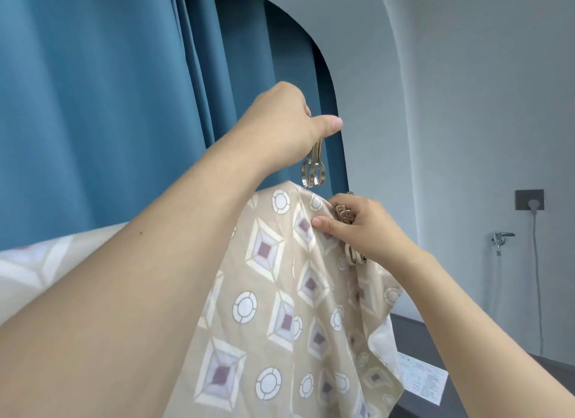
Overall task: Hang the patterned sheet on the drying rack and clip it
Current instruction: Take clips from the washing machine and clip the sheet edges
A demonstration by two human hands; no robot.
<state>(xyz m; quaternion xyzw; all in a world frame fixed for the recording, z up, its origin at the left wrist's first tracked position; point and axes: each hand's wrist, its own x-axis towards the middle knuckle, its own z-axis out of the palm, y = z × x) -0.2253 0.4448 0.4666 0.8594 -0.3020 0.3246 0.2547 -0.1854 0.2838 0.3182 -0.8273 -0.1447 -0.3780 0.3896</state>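
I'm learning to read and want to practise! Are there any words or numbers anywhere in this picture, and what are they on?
No words or numbers here can be read.
Printed paper lying at the lower right: it has lines of print, but they are too small and blurred to read.
Patterned sheet: only circles and diamond shapes, no letters.
Metal clip in the left hand: no marking can be seen.
Wall socket: no label can be seen.

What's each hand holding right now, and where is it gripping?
The left hand pinches a metal clip by its upper handle end. The right hand grips the patterned sheet at its top edge, with spare clips in its fingers.
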